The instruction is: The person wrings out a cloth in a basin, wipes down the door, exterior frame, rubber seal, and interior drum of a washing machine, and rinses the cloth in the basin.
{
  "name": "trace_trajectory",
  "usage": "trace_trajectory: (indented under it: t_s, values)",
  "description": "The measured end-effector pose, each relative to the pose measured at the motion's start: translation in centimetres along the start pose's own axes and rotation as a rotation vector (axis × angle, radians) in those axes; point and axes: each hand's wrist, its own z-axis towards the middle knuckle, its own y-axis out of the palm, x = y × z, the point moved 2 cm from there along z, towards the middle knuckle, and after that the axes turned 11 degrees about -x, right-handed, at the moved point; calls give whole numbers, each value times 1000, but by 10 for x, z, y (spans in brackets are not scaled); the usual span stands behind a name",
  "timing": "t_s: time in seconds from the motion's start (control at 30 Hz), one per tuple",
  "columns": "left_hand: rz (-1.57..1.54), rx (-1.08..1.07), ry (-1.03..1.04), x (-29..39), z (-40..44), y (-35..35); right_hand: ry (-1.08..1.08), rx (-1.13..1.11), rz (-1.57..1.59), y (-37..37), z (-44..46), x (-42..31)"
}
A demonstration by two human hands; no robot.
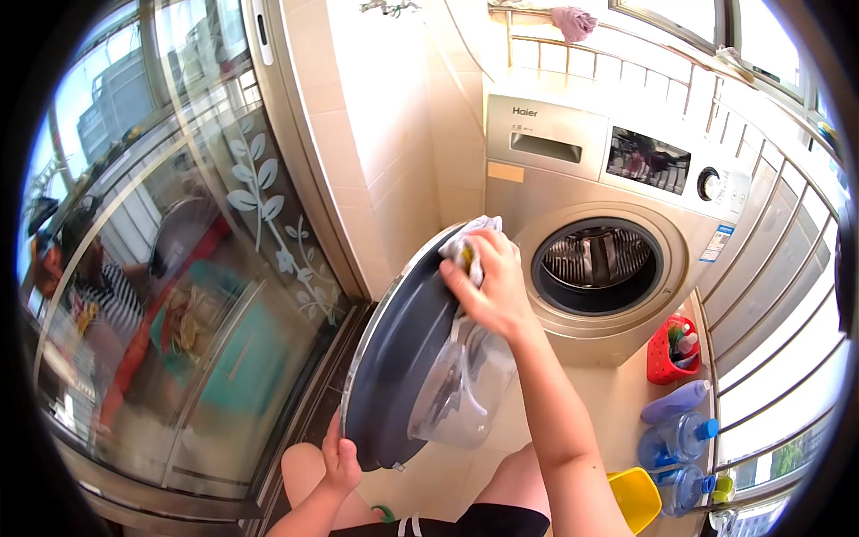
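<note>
The open washer door (394,358), with a dark ring and a clear bulging middle, stands swung out toward me in front of the washing machine (555,197). My right hand (492,277) presses a bunched light cloth (483,234) against the upper part of the door's rim, its fingers closed round it. Low on the left, my left hand (338,456) grips the door's lower edge. Behind the door shows the metal drum (598,258) inside the round opening.
A sliding glass door (215,358) with reflections stands at left. Along the railing at right are a red basket (660,354) with bottles, a purple bottle (673,402), large blue-capped water bottles (671,440) and a yellow container (633,501). A pink cloth (574,23) hangs above.
</note>
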Motion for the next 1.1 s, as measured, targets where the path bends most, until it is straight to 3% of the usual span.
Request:
trace_trajectory:
  t_s: [0.2, 0.3, 0.4, 0.57, 0.7, 0.8, 0.93, 1.03, 1.1]
  values:
    - [-370, -70, -58, -6, -1, -1, -253, -212, -150, 42, -82, -119]
    - [-522, -114, -78, -16, -6, -5, -461, -280, -316, 83, -150, -129]
    - [-548, -156, -63, -23, -9, -5, -536, -303, -361, 90, -164, -128]
    - [-202, 41, -20, -21, -6, 0, -158, -124, -176, 37, -64, -112]
    - [-104, 48, -8, -16, -4, -2, 25, 24, -129, 20, -6, -49]
    - [-13, 36, 3, -12, -4, -1, 57, 113, -115, 25, -13, -44]
    - [22, 43, -19, -2, -4, 2, -220, -161, 26, 47, -75, -122]
    - [-74, 71, 89, -4, 1, 9, -535, -167, -146, 65, -95, -139]
    - [38, 77, 8, -3, -3, 3, -427, -224, -15, 53, -76, -118]
